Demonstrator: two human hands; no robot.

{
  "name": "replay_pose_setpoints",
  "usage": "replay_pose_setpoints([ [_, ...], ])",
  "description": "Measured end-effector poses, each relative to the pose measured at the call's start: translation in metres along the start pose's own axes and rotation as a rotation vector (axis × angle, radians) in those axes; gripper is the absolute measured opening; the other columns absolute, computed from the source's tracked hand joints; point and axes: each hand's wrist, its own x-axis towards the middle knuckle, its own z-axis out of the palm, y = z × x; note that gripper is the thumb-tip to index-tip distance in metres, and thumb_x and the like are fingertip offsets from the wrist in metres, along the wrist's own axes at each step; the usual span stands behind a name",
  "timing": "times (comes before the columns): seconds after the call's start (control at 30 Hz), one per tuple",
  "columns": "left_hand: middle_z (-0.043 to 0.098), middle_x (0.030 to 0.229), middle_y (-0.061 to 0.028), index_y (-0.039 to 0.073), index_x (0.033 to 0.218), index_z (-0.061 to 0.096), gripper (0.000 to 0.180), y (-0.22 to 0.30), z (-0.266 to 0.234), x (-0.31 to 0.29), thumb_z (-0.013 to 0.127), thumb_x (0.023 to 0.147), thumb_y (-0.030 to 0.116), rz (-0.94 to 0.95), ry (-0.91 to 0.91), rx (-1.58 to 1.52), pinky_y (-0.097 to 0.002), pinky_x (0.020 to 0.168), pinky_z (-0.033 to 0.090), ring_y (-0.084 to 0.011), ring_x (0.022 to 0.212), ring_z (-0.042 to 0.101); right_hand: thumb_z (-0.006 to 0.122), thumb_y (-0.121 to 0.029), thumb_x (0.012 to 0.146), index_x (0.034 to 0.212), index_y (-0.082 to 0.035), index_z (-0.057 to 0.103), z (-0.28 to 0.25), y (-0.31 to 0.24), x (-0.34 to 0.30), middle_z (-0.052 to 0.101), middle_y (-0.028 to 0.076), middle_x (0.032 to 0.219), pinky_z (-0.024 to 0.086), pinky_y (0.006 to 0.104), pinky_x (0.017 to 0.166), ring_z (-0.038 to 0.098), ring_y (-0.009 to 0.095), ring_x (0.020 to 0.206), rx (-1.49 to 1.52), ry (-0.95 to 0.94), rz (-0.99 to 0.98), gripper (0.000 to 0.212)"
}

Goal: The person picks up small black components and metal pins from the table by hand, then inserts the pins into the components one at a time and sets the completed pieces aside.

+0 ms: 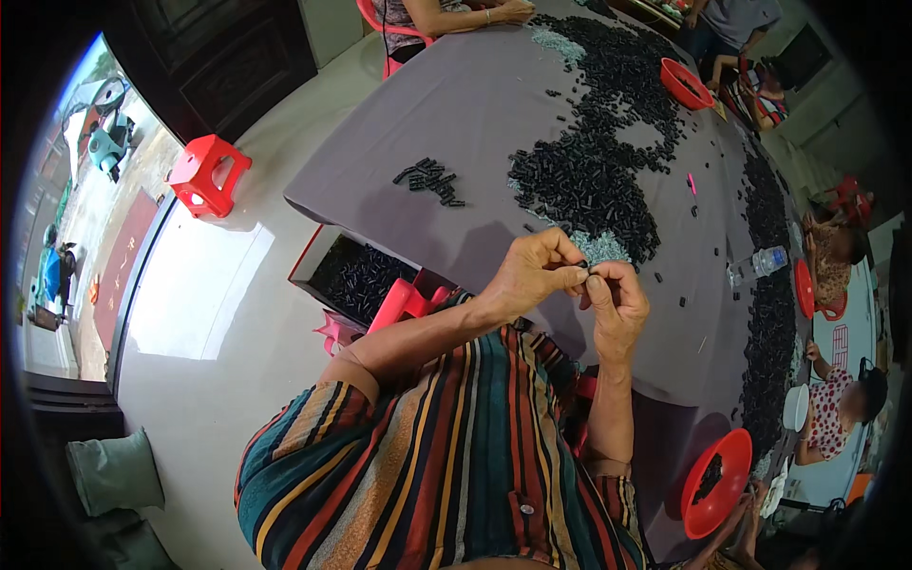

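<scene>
Both hands meet over the near side of the grey-covered table (380, 123). My left hand (534, 275) is closed in a pinch on a small black piece (583, 264), mostly hidden by the fingers. Fingertip to fingertip with it, my right hand (619, 304) is pinched too; what it grips is too small to make out. Just beyond the fingers lies a heap of tiny pale green pieces (603, 248). A large pile of short black cylindrical pieces (579, 180) spreads farther back, and a smaller group of them (432, 180) sits to the left.
An open box (328, 261) of black pieces stands low at the left, by the table edge. Red basins (686, 84) (736, 489), a clear bottle (760, 263) and a pink pen (692, 183) are on the table. Other people sit around it. A red stool (209, 176) stands near the doorway.
</scene>
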Motion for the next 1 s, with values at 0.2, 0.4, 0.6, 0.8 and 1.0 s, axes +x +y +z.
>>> replay_pose_setpoints([
  [0.2,0.059,0.08,-0.0073,-0.001,0.086,0.05,0.01,-0.003,-0.001,0.001,0.059,0.08,-0.001,0.026,0.005,0.0,-0.024,0.066,0.05,-0.0121,0.07,0.059,0.058,-0.005,0.084,0.094,0.001,0.058,-0.001,0.0,0.002,0.049,0.002,0.084,0.039,0.0184,0.053,0.046,0.005,0.063,-0.092,-0.023,-0.085,0.012],
  [0.4,0.058,0.079,-0.0066,0.0,0.085,0.049,0.011,0.002,0.004,-0.001,0.058,0.081,-0.001,0.054,0.006,0.044,-0.0238,0.064,0.049,-0.0109,0.069,0.057,0.059,-0.004,0.083,0.094,0.002,0.058,0.001,0.002,0.0,0.051,0.002,0.081,0.043,0.0195,0.056,0.05,0.007,0.065,0.124,0.002,0.022,0.013],
  [0.6,0.058,0.078,-0.0069,-0.001,0.085,0.048,0.011,-0.001,0.003,-0.002,0.058,0.081,-0.002,0.082,-0.006,0.04,-0.0238,0.062,0.049,-0.0104,0.068,0.057,0.059,-0.004,0.082,0.093,0.002,0.057,-0.007,0.002,0.002,0.052,0.002,0.079,0.047,0.0207,0.056,0.052,0.007,0.066,0.152,-0.082,0.054,0.013],
  [0.8,0.058,0.071,-0.0056,0.0,0.08,0.047,0.013,0.0,0.006,-0.002,0.06,0.079,0.0,0.07,-0.004,0.005,-0.0228,0.058,0.049,-0.0088,0.066,0.057,0.06,-0.004,0.082,0.091,0.002,0.056,-0.008,-0.002,0.003,0.052,0.002,0.078,0.047,0.0209,0.056,0.052,0.008,0.065,0.158,-0.109,0.025,0.012],
  [1.0,0.06,0.077,-0.0067,-0.002,0.088,0.055,0.009,0.009,0.004,-0.003,0.059,0.082,0.003,0.019,-0.037,0.011,-0.0227,0.065,0.049,-0.0107,0.07,0.059,0.059,-0.006,0.083,0.089,0.002,0.054,-0.01,-0.002,0.002,0.054,0.004,0.08,0.047,0.0222,0.057,0.053,0.009,0.064,0.135,-0.057,-0.031,0.012],
])
